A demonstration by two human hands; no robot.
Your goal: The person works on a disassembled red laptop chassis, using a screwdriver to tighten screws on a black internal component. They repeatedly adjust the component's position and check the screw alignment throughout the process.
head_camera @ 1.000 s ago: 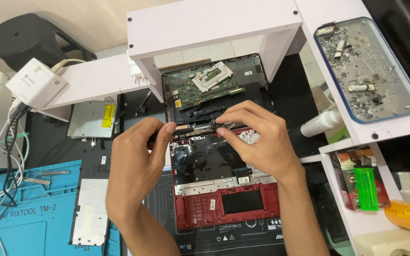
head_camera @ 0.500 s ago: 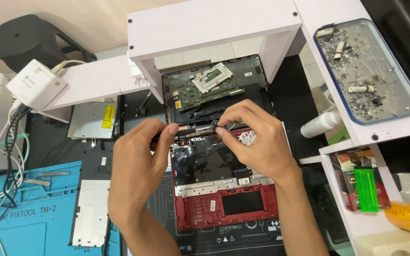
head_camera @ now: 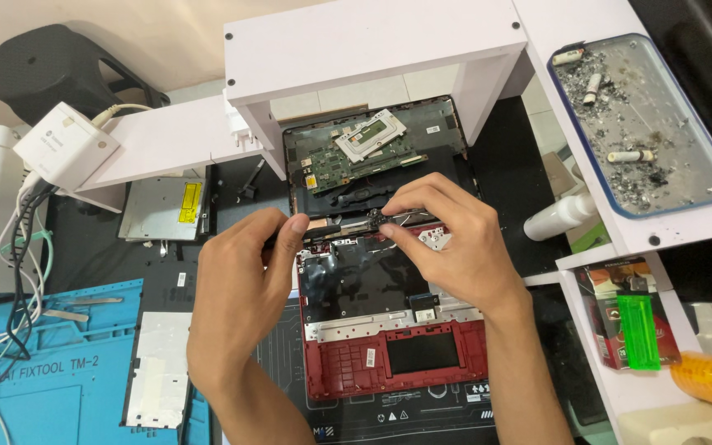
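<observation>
We are looking down on a dark worktop (head_camera: 521, 165) with a white shelf unit (head_camera: 372, 37) standing across it and a second white shelf (head_camera: 620, 239) running down the right. A black stool (head_camera: 51, 70) is sitting by the cream wall (head_camera: 125, 25).

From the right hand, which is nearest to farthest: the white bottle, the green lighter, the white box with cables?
Right hand:
1. White bottle, just to its right.
2. Green lighter, lower right on the shelf.
3. White box with cables, far left.

Electronics repair workshop; blue repair mat (head_camera: 51, 387), opened laptop (head_camera: 389, 330), loose circuit board (head_camera: 356, 161).
</observation>
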